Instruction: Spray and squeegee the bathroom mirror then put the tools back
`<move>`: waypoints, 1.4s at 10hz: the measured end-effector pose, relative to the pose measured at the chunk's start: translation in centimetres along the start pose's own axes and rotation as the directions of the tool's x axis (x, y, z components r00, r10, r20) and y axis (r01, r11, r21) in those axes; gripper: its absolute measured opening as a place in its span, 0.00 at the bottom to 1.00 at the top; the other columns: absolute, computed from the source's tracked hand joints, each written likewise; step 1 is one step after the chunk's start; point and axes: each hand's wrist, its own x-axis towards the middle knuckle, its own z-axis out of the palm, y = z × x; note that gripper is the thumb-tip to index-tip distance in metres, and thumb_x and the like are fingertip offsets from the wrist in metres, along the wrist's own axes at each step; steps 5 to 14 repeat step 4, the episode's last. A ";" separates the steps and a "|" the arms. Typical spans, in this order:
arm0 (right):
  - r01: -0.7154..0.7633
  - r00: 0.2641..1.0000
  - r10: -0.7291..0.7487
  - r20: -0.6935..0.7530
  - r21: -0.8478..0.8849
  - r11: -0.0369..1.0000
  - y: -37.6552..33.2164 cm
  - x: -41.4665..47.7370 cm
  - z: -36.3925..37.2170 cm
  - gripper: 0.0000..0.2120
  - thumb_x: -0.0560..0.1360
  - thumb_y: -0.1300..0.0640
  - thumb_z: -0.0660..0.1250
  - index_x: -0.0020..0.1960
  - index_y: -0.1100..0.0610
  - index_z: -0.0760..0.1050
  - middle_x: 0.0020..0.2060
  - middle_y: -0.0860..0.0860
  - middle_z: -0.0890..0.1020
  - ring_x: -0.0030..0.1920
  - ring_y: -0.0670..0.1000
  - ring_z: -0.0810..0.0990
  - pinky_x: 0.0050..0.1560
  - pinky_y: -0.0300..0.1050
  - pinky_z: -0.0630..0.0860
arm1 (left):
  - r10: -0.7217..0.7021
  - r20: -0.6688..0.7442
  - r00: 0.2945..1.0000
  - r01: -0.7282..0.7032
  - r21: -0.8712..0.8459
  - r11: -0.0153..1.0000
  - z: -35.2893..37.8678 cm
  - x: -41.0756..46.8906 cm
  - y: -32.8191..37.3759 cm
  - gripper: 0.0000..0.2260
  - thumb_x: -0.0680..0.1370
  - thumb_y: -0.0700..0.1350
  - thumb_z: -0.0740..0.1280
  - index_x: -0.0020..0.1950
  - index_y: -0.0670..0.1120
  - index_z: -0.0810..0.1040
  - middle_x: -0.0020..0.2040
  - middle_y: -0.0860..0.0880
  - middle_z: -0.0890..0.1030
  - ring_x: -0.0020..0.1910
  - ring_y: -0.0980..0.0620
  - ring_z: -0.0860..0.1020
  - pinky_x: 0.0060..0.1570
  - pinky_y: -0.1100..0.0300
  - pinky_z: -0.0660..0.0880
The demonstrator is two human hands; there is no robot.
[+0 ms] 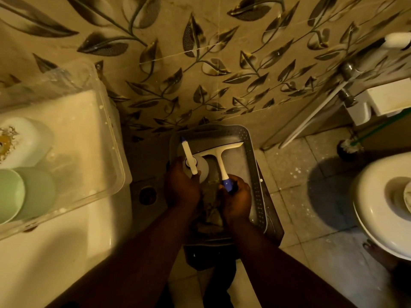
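A grey perforated basket (259, 183) stands on the floor against the leaf-patterned wall. Over it, my left hand (181, 185) grips a clear spray bottle (201, 166) with a white trigger head and blue nozzle tip (188, 153). My right hand (236, 200) holds the blue grip of a white squeegee (221, 155), whose blade lies across the far part of the basket. A crumpled cloth (211, 210) lies in the basket between and under my hands. The mirror is out of sight.
A white sink counter (44, 252) at the left carries a clear plastic tray (106, 138) with green cups (26, 196) and a white container (24, 143). A toilet (382, 201) sits at the right, a toilet brush (348, 148) and pipes behind it. A floor drain (147, 195) lies left of the basket.
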 end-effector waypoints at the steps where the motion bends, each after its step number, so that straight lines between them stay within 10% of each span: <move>1: 0.056 0.998 -0.056 -0.011 -0.011 0.998 0.1 -0.8 -0.7 0.22 0.75 0.54 0.74 0.67 0.54 0.76 0.61 0.52 0.79 0.61 0.52 0.79 0.63 0.55 0.78 | -0.041 0.003 0.999 0.041 0.022 0.999 0.0 -0.4 -1.1 0.31 0.72 0.42 0.78 0.73 0.46 0.71 0.71 0.45 0.75 0.71 0.43 0.72 0.67 0.44 0.73; 3: 0.161 0.982 -0.172 -0.076 -0.130 0.978 -1.4 -3.5 -3.0 0.25 0.78 0.42 0.60 0.68 0.55 0.77 0.60 0.55 0.81 0.57 0.55 0.80 0.53 0.43 0.72 | 0.021 0.038 0.999 -0.016 -0.131 0.991 -1.6 -5.8 -1.8 0.27 0.77 0.39 0.70 0.76 0.46 0.68 0.72 0.45 0.73 0.72 0.43 0.71 0.68 0.40 0.72; 14: 0.145 0.976 -0.160 -0.146 -0.106 0.984 -2.8 -5.0 -5.0 0.22 0.78 0.43 0.59 0.63 0.54 0.81 0.51 0.53 0.85 0.50 0.55 0.81 0.48 0.43 0.70 | 0.070 0.042 0.997 -0.059 -0.213 0.975 -3.1 -9.9 -1.5 0.24 0.79 0.42 0.67 0.75 0.48 0.69 0.72 0.47 0.74 0.72 0.45 0.71 0.70 0.42 0.71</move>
